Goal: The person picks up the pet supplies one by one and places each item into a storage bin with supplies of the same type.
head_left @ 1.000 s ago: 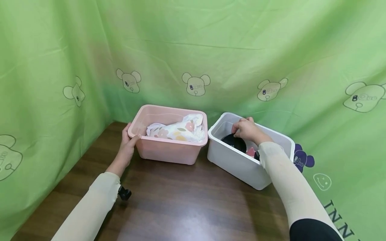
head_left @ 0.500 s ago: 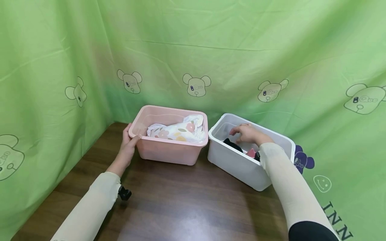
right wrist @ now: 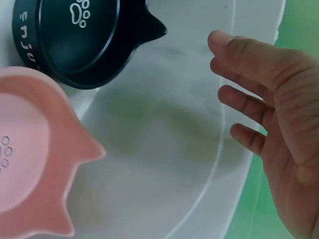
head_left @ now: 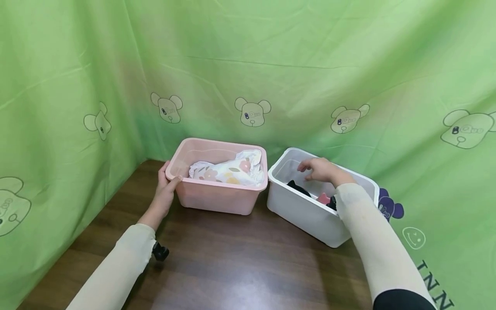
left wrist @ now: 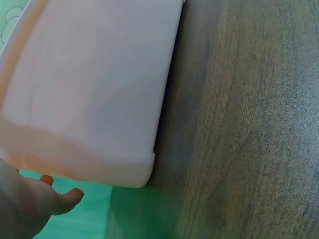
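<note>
My left hand (head_left: 164,193) grips the left corner of a pink plastic bin (head_left: 217,198), thumb at the front rim and fingers along the side. A white cloth bundle with a flower print (head_left: 228,171) lies in that bin. My right hand (head_left: 319,169) hangs inside the top of a white bin (head_left: 302,215), fingers loosely bent and holding nothing. Below it, a black cat-eared pet bowl (right wrist: 79,45) with a paw print lies in the white bin. Beside that is a pink cat-eared pet bowl (right wrist: 30,149). From the head, the front wall hides most of both bowls.
Both bins stand side by side, nearly touching, at the back of a dark wooden table (head_left: 228,258). A green curtain (head_left: 294,51) with bear faces hangs close behind them and along both sides. A small black device (head_left: 160,251) sits at my left wrist.
My right hand has let go of the black pet bowl, which now sits lower in the white bin. The fingers have spread and lifted slightly away. My left hand stays at the pink bin.
</note>
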{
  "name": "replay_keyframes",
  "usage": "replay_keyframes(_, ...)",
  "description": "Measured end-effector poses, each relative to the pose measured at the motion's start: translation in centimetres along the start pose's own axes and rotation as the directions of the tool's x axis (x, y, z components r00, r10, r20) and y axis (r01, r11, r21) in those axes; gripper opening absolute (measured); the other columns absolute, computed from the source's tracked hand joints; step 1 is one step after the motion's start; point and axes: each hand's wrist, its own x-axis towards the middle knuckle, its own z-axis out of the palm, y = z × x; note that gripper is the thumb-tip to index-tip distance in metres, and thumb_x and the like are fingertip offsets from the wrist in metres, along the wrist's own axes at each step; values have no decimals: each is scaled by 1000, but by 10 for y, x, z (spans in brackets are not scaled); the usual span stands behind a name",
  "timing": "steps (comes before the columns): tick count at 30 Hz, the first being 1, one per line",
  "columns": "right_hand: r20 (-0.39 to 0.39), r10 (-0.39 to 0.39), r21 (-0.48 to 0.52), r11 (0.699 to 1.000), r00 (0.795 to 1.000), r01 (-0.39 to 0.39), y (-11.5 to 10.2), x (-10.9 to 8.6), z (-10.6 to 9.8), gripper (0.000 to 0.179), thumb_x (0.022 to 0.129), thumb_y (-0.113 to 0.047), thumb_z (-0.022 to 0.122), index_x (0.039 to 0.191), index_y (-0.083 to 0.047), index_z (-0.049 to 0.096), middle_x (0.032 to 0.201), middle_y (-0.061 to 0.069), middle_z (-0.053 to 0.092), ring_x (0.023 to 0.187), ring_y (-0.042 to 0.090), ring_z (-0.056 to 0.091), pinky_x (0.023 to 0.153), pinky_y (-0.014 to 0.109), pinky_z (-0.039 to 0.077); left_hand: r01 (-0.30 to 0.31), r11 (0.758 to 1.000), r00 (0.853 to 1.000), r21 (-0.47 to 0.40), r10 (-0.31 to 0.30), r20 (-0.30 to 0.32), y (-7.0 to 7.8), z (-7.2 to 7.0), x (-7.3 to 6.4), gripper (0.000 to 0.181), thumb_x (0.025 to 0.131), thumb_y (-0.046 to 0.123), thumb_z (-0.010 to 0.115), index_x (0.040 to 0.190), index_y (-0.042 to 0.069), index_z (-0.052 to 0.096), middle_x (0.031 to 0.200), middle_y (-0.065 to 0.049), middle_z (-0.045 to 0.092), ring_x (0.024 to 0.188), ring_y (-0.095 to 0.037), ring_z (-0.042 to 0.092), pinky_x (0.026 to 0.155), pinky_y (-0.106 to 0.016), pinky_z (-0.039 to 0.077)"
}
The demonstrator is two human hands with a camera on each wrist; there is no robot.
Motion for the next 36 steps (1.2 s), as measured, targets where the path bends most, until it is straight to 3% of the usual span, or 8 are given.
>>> replay_keyframes(12, -62, 78, -63, 995, 995, -82, -21, -11, -27, 32, 93, -18, 75, 123, -9, 71, 121, 14, 72, 111, 36, 66, 94, 55, 51, -32, 999, 999, -18, 31, -21, -2, 2, -2, 74, 102, 2, 51, 162, 6, 9, 168, -15, 20, 153, -28, 22, 122, -32, 22)
replay_keyframes(19, -149, 84, -134, 986, 985, -104, -27, -21, -43, 28, 93, -16, 72, 119, -9, 72, 114, 11, 75, 105, 35, 67, 91, 56, 51, -64, 998, 997, -28, 62, -39, -29, -2, 11, 73, 104, 4, 50, 163, 11, 9, 168, -8, 21, 151, -21, 26, 117, -23, 26)
replay_keyframes(25, -206, 125, -126, 980, 971, -153, -34, -36, -59, 28, 93, -20, 72, 120, -13, 72, 116, 10, 74, 110, 36, 66, 92, 59, 50, -81, 995, 996, -56, 79, -38, -31, -1, 10, 72, 104, 2, 50, 163, 9, 9, 168, -10, 20, 151, -23, 25, 113, -18, 28)
replay_keyframes(33, -226, 112, -129, 981, 968, -144, -43, -60, -70, 27, 93, -21, 72, 119, -12, 72, 116, 10, 74, 113, 38, 64, 96, 60, 48, -97, 995, 995, -12, 97, -20, -28, -5, 11, 73, 103, 2, 51, 162, 5, 9, 168, -15, 20, 152, -29, 24, 115, -19, 28)
replay_keyframes(36, -240, 102, -144, 980, 966, -139, -47, -70, -71, 26, 94, -22, 73, 118, -13, 73, 114, 9, 75, 112, 37, 65, 97, 59, 48, -75, 997, 997, 22, 75, -5, -26, -7, 9, 72, 104, 5, 51, 163, 7, 9, 168, -14, 19, 152, -26, 24, 117, -21, 26)
